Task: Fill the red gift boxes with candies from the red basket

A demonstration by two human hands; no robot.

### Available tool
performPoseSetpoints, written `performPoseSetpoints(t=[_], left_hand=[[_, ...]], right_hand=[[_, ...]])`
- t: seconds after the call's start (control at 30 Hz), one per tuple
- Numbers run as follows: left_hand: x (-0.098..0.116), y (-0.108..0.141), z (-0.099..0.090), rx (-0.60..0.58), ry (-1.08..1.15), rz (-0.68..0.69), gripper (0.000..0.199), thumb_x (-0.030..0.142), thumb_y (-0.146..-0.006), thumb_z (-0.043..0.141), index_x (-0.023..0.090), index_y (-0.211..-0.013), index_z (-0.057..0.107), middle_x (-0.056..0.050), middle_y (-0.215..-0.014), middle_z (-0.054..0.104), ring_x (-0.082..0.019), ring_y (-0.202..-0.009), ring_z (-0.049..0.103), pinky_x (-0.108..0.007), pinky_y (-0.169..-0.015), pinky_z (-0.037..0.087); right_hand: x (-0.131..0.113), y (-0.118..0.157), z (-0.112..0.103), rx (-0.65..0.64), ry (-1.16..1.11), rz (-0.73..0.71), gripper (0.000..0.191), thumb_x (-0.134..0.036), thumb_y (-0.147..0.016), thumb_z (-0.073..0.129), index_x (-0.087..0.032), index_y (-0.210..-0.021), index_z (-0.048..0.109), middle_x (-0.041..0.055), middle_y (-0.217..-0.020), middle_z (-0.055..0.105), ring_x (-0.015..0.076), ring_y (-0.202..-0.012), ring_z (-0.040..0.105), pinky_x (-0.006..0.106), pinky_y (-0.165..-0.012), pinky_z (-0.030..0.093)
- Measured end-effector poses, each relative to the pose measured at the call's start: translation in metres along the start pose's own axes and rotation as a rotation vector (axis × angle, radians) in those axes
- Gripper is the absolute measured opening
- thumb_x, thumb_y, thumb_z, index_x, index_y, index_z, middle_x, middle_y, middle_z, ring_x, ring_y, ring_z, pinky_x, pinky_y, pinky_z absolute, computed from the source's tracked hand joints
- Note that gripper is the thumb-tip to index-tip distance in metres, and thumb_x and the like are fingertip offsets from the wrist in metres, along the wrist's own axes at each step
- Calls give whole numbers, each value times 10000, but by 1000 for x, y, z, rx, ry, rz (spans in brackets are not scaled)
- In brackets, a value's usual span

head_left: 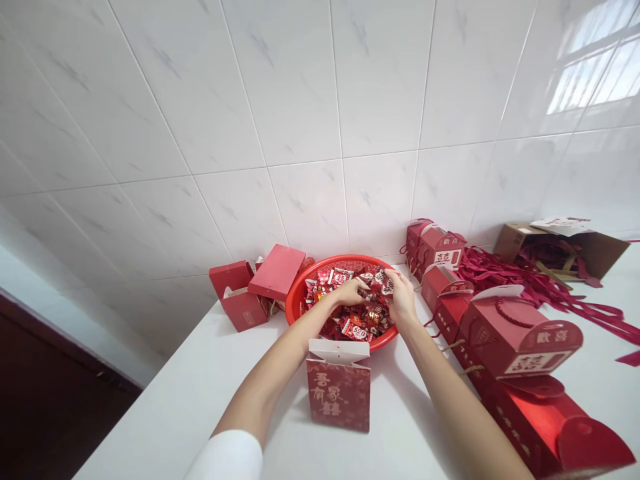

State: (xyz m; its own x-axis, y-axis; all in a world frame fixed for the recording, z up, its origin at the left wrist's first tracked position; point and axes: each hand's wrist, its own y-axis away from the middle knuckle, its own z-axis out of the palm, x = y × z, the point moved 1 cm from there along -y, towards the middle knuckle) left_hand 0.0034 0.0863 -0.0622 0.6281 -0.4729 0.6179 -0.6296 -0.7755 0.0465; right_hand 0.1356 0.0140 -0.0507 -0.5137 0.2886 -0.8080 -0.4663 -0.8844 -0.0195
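Note:
Both hands reach into a round red plastic basket (294,293) full of wrapped candies (355,327) in red and brown wrappers. My left hand (350,292) is at the middle of the pile, its fingers closed on a candy mostly hidden beneath them. At the basket's right side, my right hand (401,298) pinches a brown-and-white wrapped candy (387,287) between thumb and fingers. Between my forearms, close to me, a dark red gift box (339,397) with gold characters stands upright on the white table (200,400), its top flaps open.
Left of the basket are an open red box (245,310) and a box with a pink-red lid (277,272). Handled red gift boxes (520,330) line the right side. Behind them lie dark red ribbons (500,277) and a cardboard box (605,252). A tiled wall (305,207) borders the table.

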Motion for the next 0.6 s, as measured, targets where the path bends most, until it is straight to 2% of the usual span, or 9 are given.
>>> performPoseSetpoints(t=[0.17, 0.3, 0.4, 0.5, 0.6], left_hand=[[-1, 8, -15, 100, 140, 13, 254, 142, -705, 606, 137, -874, 796, -38, -826, 771, -179, -773, 686, -268, -752, 530], [2, 22, -32, 281, 393, 31, 186, 222, -704, 635, 166, -795, 788, -52, -839, 777, -191, -800, 689, -302, -779, 534], [6, 32, -42, 389, 509, 66, 165, 287, -696, 676, 178, -775, 772, -43, -853, 772, -191, -812, 677, -315, -803, 526], [7, 38, -44, 412, 577, 89, 236, 318, -689, 726, 173, -872, 765, -51, -931, 766, -191, -856, 673, -320, -826, 518], [6, 41, -42, 374, 615, 104, 431, 312, -705, 756, 179, -1114, 729, -77, -1079, 747, -198, -940, 669, -323, -852, 518]], right_hand=[[-2, 2, 2, -2, -4, 10, 241, -388, -547, 753, -215, -654, 624, -24, -650, 648, 151, -617, 569, 265, -564, 445], [-7, 3, 2, -42, 16, 40, 242, -399, -569, 762, -216, -681, 648, -23, -675, 666, 163, -649, 592, 270, -567, 446], [-15, 5, 0, -127, 87, 12, 243, -411, -597, 753, -214, -716, 673, -4, -735, 705, 186, -719, 622, 280, -610, 465], [-23, 6, -1, -239, 179, -37, 242, -397, -599, 765, -204, -719, 681, 4, -740, 714, 184, -731, 619, 281, -659, 473], [-30, 8, -3, -322, 246, -47, 242, -363, -586, 785, -197, -730, 682, 7, -740, 716, 179, -714, 616, 286, -681, 478]])
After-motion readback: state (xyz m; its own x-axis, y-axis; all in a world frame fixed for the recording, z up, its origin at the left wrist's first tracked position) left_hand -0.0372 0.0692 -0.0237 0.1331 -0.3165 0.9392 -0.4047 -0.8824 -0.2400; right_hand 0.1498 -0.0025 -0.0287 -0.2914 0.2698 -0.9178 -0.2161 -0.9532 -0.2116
